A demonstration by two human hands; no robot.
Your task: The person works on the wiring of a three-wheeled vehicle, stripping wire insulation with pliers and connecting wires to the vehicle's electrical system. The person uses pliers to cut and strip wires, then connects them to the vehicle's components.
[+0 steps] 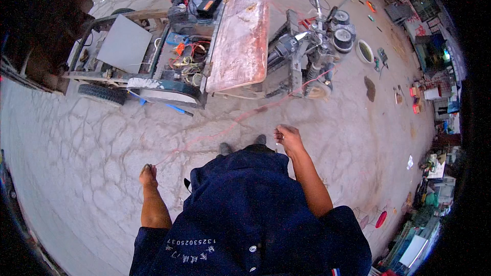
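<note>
My left hand [148, 174] is held out low on the left, its fingers pinched on the end of a thin red wire [238, 119]. The wire runs slackly across and above the floor toward the front fork [312, 74] of a partly stripped three-wheeled vehicle. In front of my body, my right hand [289, 139] is closed with the fingers curled. A tiny pale speck shows at its fingertips, too small to name. Loose coloured wiring [192, 64] fills the vehicle's open middle bay, beside a weathered red-and-white panel [240, 36] standing on edge.
A grey sheet [124, 43] lies over the vehicle's rear frame, above a black tyre [102, 93]. Round gauges [342, 40] sit by the handlebar. An oval basin [364, 51] and a green power tool [381, 57] lie right of it. Cluttered shelves [434, 174] line the right side.
</note>
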